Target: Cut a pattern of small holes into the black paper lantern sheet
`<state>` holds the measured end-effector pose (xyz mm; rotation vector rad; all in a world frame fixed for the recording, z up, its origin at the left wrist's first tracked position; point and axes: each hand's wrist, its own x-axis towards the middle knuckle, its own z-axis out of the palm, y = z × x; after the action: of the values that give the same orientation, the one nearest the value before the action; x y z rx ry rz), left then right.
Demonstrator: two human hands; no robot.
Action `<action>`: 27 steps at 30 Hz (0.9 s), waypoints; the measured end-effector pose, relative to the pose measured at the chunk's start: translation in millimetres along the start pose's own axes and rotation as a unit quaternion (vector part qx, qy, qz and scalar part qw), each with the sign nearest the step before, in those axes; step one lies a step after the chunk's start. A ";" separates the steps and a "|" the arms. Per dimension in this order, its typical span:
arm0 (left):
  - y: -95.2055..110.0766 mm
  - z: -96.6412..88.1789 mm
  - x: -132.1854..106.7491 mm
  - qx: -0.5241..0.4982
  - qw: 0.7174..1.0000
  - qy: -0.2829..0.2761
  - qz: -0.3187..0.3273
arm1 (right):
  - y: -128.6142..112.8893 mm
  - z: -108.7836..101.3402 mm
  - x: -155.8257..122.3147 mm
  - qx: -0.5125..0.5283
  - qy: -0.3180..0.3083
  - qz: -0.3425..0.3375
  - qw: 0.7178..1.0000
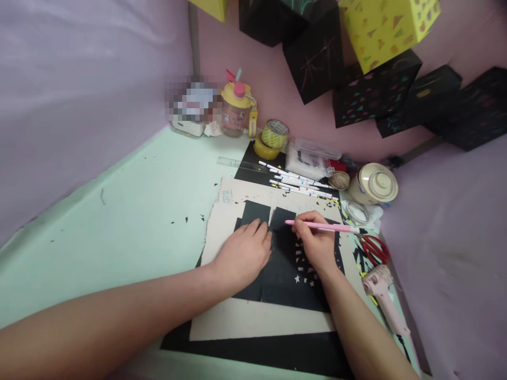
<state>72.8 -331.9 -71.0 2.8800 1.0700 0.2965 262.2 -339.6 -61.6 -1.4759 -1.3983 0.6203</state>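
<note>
My left hand (247, 250) lies flat on black card (285, 274), fingers stretched out. Two upper flaps of the card show beyond my hands, a narrow gap between them. Small cut-out shapes, stars among them, show pale through the card's right side. In my right hand (317, 245), closed between thumb and fingers, is a slim pink pen-shaped tool (328, 227). It is held nearly level above the card, and its exact kind is unclear. Under the card are a torn-edged beige board (222, 322) and a larger black sheet (253, 351).
White sticks (301, 182), tape rolls (274, 134), a clear plastic box (309, 158) and a drink bottle (235, 108) stand behind. At right are red-handled scissors (374, 249), a glue gun (386, 301) and a lidded jar (374, 182). Decorated black and yellow boxes (390, 31) hang above.
</note>
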 end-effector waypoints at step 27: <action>-2.5 -9.7 1.0 0.026 1.000 0.005 -0.001 | 4.5 22.3 -25.3 -0.099 -0.015 0.019 0.995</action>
<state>70.0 -329.5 -61.6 2.9249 1.0995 0.2883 239.6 -356.3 -80.8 -1.6589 -1.4928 0.5413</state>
